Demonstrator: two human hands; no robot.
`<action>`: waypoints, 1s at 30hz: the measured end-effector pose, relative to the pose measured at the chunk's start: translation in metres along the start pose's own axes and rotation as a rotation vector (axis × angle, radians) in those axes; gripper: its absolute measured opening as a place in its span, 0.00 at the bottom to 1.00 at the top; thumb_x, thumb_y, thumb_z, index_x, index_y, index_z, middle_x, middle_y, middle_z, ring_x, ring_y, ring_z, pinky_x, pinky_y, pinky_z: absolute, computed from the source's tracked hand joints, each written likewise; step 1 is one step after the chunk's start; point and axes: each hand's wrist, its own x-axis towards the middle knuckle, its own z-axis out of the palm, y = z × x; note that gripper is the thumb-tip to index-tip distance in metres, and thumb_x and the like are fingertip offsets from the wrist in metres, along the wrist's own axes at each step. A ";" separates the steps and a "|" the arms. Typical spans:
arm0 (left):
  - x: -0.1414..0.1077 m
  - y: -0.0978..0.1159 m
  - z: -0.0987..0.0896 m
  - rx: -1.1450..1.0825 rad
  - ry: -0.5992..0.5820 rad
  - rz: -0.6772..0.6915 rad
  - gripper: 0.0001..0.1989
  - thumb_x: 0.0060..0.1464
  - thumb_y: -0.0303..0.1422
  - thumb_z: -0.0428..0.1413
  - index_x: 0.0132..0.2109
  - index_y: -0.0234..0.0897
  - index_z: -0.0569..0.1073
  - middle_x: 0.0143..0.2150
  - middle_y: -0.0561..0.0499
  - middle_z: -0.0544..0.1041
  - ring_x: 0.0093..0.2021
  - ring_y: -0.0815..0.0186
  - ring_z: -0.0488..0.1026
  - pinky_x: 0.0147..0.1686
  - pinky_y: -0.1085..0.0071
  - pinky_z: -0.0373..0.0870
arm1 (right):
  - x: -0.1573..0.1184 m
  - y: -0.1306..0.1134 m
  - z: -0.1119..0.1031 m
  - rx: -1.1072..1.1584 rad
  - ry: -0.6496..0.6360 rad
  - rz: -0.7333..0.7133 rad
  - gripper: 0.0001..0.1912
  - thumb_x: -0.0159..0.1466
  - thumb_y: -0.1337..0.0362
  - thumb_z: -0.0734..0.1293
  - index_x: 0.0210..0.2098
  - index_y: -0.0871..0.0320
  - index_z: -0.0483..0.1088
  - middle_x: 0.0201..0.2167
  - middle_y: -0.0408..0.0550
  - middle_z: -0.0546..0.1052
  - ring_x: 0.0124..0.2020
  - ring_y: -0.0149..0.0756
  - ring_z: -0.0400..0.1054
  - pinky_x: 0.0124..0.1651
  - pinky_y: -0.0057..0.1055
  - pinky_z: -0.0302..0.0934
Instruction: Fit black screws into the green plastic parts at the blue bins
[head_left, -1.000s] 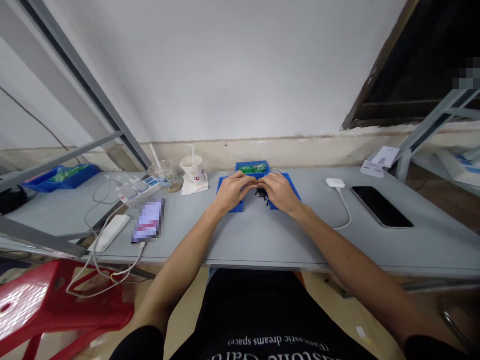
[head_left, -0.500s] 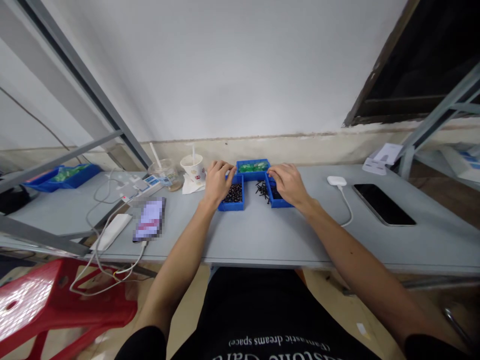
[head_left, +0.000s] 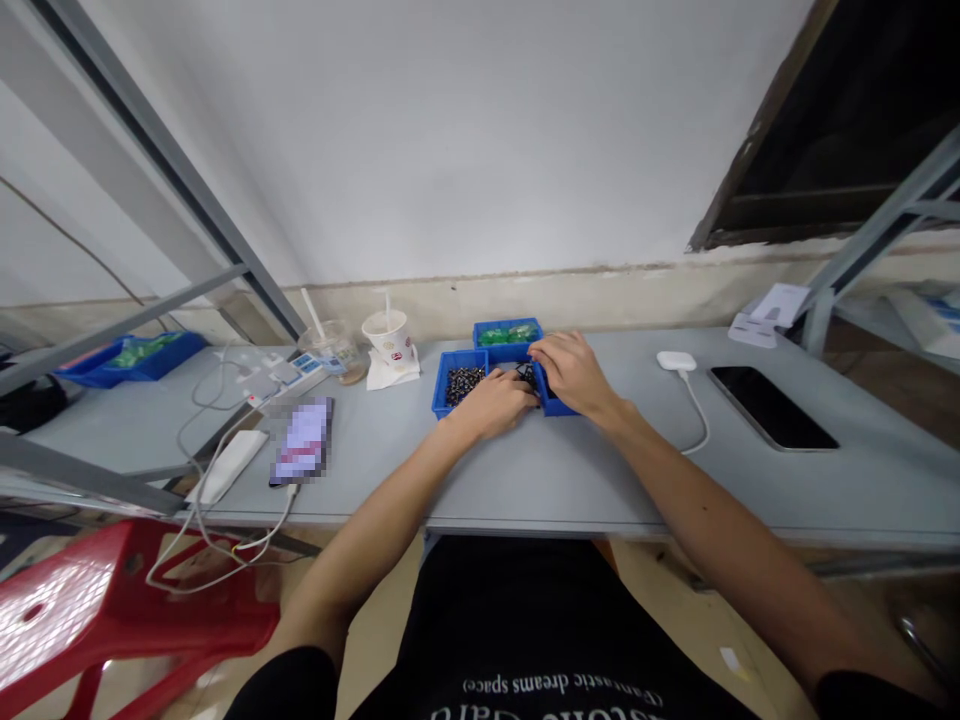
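Observation:
My left hand lies across the right side of a blue plastic bin filled with small dark metal parts. Its fingertips reach a small heap of black screws, which sits between the hands. My right hand rests over a second blue bin, hiding most of its contents, with its fingers at the same heap. A third blue bin holding green items stands behind them. Whether either hand holds a screw is hidden.
A grey table holds a power strip, cups, a blurred phone, a white power bank, a white charger and a black phone. A blue tray stands far left. A red stool is below left.
My left hand has moved right and forward, from the back of the left bin to the screw heap. The left bin's contents now show more fully. My right hand has barely moved.

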 end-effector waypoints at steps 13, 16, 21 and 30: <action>0.002 -0.002 0.002 -0.091 -0.011 -0.087 0.06 0.62 0.29 0.62 0.45 0.39 0.83 0.42 0.46 0.85 0.46 0.55 0.80 0.50 0.59 0.71 | 0.000 0.001 -0.001 -0.011 0.012 -0.017 0.15 0.76 0.63 0.58 0.38 0.54 0.73 0.39 0.51 0.83 0.42 0.45 0.72 0.48 0.43 0.56; 0.002 -0.002 0.004 -0.088 -0.019 -0.076 0.07 0.62 0.26 0.61 0.43 0.39 0.84 0.40 0.45 0.84 0.45 0.55 0.80 0.50 0.59 0.72 | -0.001 0.002 0.000 -0.013 0.002 -0.017 0.15 0.77 0.62 0.58 0.39 0.53 0.73 0.39 0.50 0.83 0.42 0.45 0.72 0.48 0.43 0.57; -0.001 -0.004 0.000 -0.057 0.050 -0.056 0.12 0.65 0.24 0.56 0.52 0.33 0.80 0.46 0.40 0.82 0.49 0.53 0.79 0.51 0.59 0.72 | 0.000 0.002 -0.001 -0.014 -0.007 -0.016 0.15 0.77 0.62 0.57 0.39 0.53 0.74 0.39 0.50 0.83 0.43 0.46 0.72 0.48 0.43 0.57; -0.004 -0.016 -0.011 -0.459 0.610 -0.275 0.08 0.72 0.32 0.54 0.48 0.38 0.78 0.45 0.46 0.82 0.46 0.62 0.80 0.50 0.65 0.76 | -0.001 -0.007 -0.002 0.028 0.057 -0.011 0.14 0.77 0.59 0.56 0.45 0.53 0.72 0.39 0.53 0.80 0.42 0.47 0.72 0.49 0.44 0.62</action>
